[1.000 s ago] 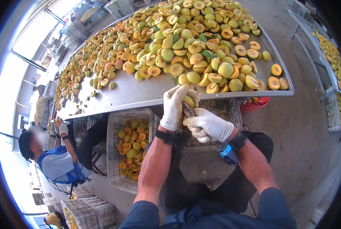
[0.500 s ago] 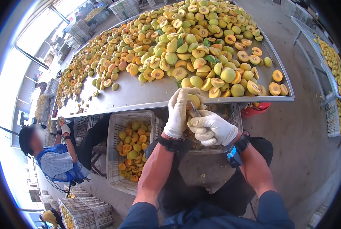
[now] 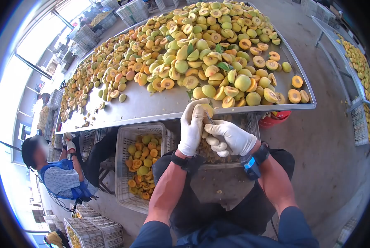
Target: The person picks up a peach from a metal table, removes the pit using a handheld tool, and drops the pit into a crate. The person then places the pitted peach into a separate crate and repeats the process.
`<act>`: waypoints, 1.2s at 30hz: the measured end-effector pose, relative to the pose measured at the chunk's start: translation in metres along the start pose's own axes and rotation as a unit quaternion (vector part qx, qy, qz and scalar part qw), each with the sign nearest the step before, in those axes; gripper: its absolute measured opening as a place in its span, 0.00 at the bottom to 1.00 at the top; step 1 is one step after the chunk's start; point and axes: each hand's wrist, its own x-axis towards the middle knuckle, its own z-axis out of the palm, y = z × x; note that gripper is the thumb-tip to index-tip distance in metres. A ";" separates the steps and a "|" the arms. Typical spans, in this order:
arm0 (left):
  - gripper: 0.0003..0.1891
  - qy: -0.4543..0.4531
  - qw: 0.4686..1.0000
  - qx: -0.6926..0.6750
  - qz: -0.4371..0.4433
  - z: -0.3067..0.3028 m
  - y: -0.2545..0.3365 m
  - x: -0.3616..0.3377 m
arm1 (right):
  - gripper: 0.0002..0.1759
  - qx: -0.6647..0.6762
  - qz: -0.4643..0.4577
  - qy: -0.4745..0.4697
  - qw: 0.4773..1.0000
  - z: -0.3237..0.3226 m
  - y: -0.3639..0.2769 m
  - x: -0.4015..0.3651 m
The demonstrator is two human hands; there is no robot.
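Note:
Both my hands wear white gloves and meet just below the near edge of the metal table (image 3: 152, 118). My left hand (image 3: 192, 126) grips a yellow fruit half (image 3: 207, 110), whose cut face shows above the fingers. My right hand (image 3: 228, 138) is closed round a small metal tool (image 3: 210, 120), with its tip against the fruit; the tool's handle is hidden in the glove. Above the hands, a large heap of whole and halved yellow-green fruit (image 3: 185, 66) covers much of the table.
A crate (image 3: 120, 182) of fruit halves stands at lower left; another crate (image 3: 255, 124) sits under my hands. A red bucket (image 3: 275, 119) is under the table's right corner. A seated person (image 3: 63, 177) works at left. Another fruit-covered table (image 3: 340, 53) stands far right.
The view has shifted slightly. The fruit half is turned in my left hand, and the tool's metal part shows less than before.

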 end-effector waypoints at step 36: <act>0.27 0.063 0.488 0.865 -0.098 -0.110 0.101 -0.019 | 0.12 -0.091 -0.189 0.077 0.975 -0.018 -0.037 -0.065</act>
